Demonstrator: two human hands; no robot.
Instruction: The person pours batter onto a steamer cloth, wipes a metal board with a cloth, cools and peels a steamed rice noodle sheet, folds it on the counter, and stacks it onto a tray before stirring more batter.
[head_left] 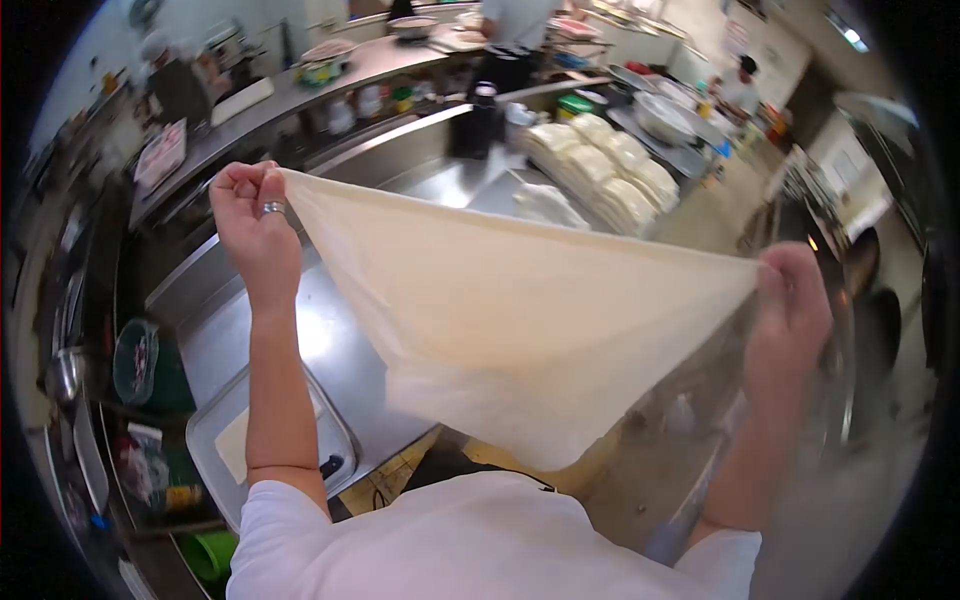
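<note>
A wide, thin cream-coloured sheet, perhaps cloth or dough point(510, 290), hangs stretched in the air between my hands. My left hand point(258, 220) pinches its upper left corner; a ring shows on one finger. At the right, slightly blurred, my right hand point(795, 300) has its fingers closed on the upper right corner. The sheet's lower edge sags towards my white shirt. Behind it lie several pale, smooth, rounded pieces point(600, 165) in rows, with a crumpled whitish piece point(548, 205) beside them.
Below the sheet is a metal worktop point(325, 300), with a tray point(205, 435) holding a pale flat piece and a dark-handled tool. A dark container point(472, 130) stands behind. Other people point(515, 20) are at the far counters. Shelves with tubs line the left.
</note>
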